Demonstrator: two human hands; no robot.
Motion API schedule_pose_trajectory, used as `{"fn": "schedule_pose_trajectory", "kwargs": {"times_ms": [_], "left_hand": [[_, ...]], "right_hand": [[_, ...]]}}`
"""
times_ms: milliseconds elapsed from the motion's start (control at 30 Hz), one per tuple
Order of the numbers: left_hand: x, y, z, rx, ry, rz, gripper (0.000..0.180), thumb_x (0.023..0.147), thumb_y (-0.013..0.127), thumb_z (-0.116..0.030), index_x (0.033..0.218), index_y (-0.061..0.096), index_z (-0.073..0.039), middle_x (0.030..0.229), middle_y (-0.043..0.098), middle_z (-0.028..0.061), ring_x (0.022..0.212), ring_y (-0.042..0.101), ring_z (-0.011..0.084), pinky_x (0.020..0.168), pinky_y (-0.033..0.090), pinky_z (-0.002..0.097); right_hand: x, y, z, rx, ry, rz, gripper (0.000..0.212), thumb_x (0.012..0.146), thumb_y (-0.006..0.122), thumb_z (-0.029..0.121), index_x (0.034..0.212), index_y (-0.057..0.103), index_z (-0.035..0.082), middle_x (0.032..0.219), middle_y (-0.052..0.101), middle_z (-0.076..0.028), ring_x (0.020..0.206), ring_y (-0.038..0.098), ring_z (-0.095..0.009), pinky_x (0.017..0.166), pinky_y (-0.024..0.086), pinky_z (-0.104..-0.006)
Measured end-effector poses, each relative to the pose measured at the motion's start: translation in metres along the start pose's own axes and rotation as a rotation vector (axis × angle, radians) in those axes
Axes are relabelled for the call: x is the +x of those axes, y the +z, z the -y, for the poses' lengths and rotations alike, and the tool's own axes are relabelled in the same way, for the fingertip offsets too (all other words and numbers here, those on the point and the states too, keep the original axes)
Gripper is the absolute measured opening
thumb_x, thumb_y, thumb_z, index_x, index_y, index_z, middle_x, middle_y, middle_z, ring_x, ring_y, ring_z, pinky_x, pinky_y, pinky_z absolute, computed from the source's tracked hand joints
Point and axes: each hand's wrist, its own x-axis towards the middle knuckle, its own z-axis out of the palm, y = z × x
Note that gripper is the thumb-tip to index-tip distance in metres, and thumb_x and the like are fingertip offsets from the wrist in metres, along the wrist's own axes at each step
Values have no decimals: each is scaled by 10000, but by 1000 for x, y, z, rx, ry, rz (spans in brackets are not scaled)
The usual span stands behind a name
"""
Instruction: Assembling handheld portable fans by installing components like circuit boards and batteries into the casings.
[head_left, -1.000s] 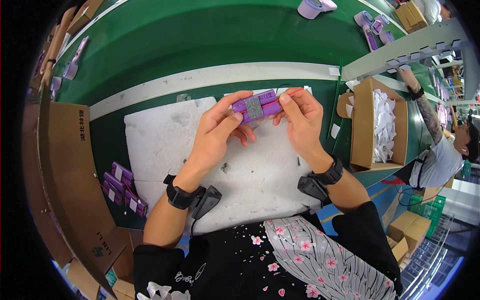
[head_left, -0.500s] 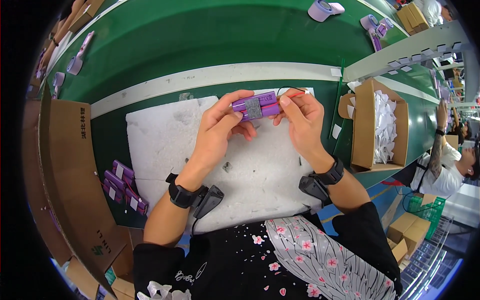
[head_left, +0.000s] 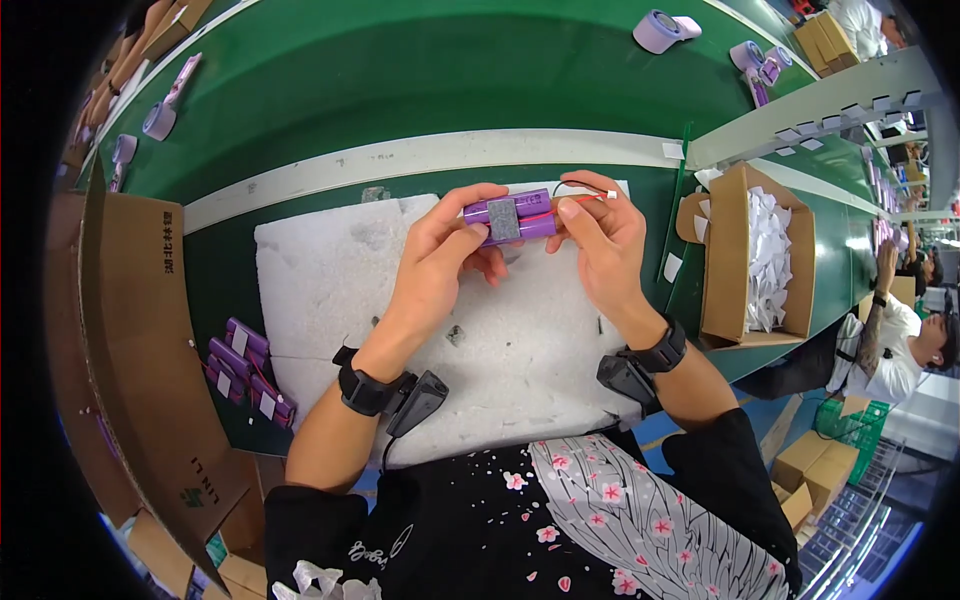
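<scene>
My left hand [head_left: 436, 240] pinches the left end of a battery pack [head_left: 535, 228] between thumb and fingers. The pack has two purple cylindrical cells side by side, with a grey foam pad [head_left: 503, 220] across them. My right hand [head_left: 606, 235] is closed at the pack's right end, its thumb by the red wire. Thin red and black wires run over those fingers to a small white connector [head_left: 611, 195]. The right fingertips are partly hidden behind the pack. Both hands are above a white foam sheet [head_left: 520, 340].
More purple battery packs [head_left: 240, 370] lie left of the sheet, beside a large cardboard box [head_left: 140, 350]. At right, an open carton [head_left: 728, 255] holds white paper pieces [head_left: 768, 260]. Beyond a white rail [head_left: 400, 152], a green belt [head_left: 420, 70] carries lilac handheld devices [head_left: 657, 32]. A co-worker [head_left: 900, 345] is at far right.
The battery pack has tilted slightly in my hands, and its wires and white connector show more openly. The devices on the belt have shifted a little; the co-worker has moved.
</scene>
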Motion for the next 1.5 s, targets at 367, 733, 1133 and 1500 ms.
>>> {"fn": "schedule_pose_trajectory", "kwargs": {"times_ms": [367,733,1133,1500], "left_hand": [[-2,4,6,27,-13,-13,367,914,381,-83,1253,514,-39,941,636,157,670,580,163,612,491,286],[0,5,4,23,-14,-20,357,917,378,-82,1243,518,-39,906,630,140,667,578,158,607,490,287],[4,11,16,-3,41,-4,331,929,401,-68,1237,519,-37,889,632,114,662,581,142,614,495,274],[5,18,16,90,-2,84,362,926,463,-91,1281,526,-54,934,642,98,762,619,159,695,520,303]], "right_hand": [[-6,-8,-1,-63,37,15,292,912,606,92,1161,542,-46,871,686,-110,682,622,-153,571,498,-287],[-3,-8,2,-116,43,20,313,928,590,114,1187,535,-52,863,683,-115,669,622,-155,564,494,-274],[-6,-18,3,-170,51,101,348,958,544,157,1221,506,-68,809,666,-115,678,632,-165,551,490,-256],[-5,-26,-2,-101,11,131,377,965,538,192,1263,489,-34,875,650,-98,711,618,-135,583,496,-240]]}}
